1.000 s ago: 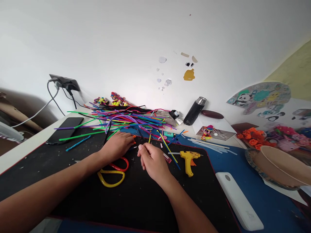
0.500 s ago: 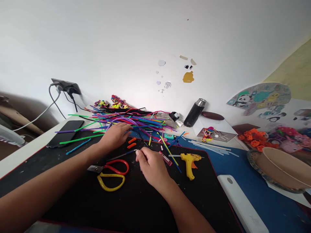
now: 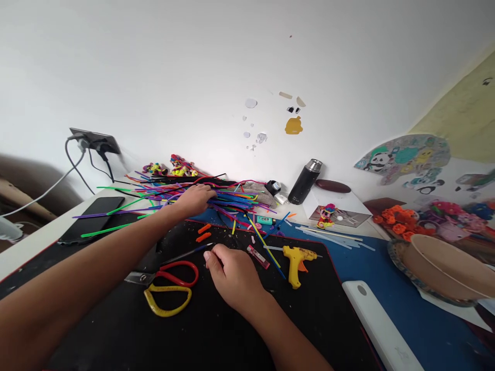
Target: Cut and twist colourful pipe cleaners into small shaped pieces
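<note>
My left hand [image 3: 196, 200] reaches onto a heap of coloured pipe cleaners [image 3: 237, 199] by the wall. Its fingertips bend down among the stems, so their grip is hidden. Low over the black mat, my right hand [image 3: 234, 273] is closed, thumb pressed to the curled fingers; anything inside cannot be made out. A dark pen [image 3: 189, 253] lies just left of that thumb. Scissors [image 3: 170, 301] with one red and one yellow handle lie between my forearms. Two short orange pieces [image 3: 203, 233] rest between my hands.
Right of my right hand lie a yellow glue gun [image 3: 296, 263], a small red-and-pink packet [image 3: 258, 256] and clear glue sticks [image 3: 332, 237]. A black thermos [image 3: 305, 181] stands behind. At left is a phone [image 3: 93, 219]; at right, a bowl [image 3: 448, 268] and a long white object [image 3: 381, 324].
My left hand has moved farther onto the pipe cleaner heap, its fingers now bent down into it. My right hand stays closed near the pen. The view has shifted slightly.
</note>
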`<state>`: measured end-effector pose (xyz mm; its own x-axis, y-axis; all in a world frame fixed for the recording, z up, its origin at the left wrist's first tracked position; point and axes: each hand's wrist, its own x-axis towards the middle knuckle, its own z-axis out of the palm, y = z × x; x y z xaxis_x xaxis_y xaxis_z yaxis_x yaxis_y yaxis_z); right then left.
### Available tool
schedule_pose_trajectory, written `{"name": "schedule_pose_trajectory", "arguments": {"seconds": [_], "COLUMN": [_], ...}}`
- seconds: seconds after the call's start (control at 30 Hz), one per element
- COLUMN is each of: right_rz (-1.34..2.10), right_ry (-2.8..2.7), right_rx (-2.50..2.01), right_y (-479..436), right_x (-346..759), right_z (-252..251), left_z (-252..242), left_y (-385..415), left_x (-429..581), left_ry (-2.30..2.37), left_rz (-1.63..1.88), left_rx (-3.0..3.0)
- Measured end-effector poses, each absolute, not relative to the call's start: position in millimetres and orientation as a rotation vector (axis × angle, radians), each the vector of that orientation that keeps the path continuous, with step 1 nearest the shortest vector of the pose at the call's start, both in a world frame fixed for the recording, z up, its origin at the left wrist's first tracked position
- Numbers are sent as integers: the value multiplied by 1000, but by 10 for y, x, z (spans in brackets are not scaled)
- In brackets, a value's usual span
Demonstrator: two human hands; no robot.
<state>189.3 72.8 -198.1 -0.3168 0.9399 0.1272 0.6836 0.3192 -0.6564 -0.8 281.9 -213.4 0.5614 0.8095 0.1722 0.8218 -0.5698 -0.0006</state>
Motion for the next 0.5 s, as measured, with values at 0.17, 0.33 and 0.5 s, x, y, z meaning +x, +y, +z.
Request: {"name": "schedule_pose_trajectory", "arguments": {"seconds": [0.17, 0.33, 0.5], "right_rz": [658, 650, 626], "right_ry": [-2156, -2218, -2292], "right_rx": [-1417, -1409, -1413], "right_y": [715, 702, 688], "right_x": [1889, 1889, 1880], "right_z": [-1968, -1937, -1910], "left_z": [-1990, -1915, -2008], "left_y": [2992, 3027, 2921], "left_x": [-13, -2, 34], "left_ry": [-1470, -1514, -1496], "left_rz": [-259, -301, -258], "left_rx": [-2624, -2552, -2581]}}
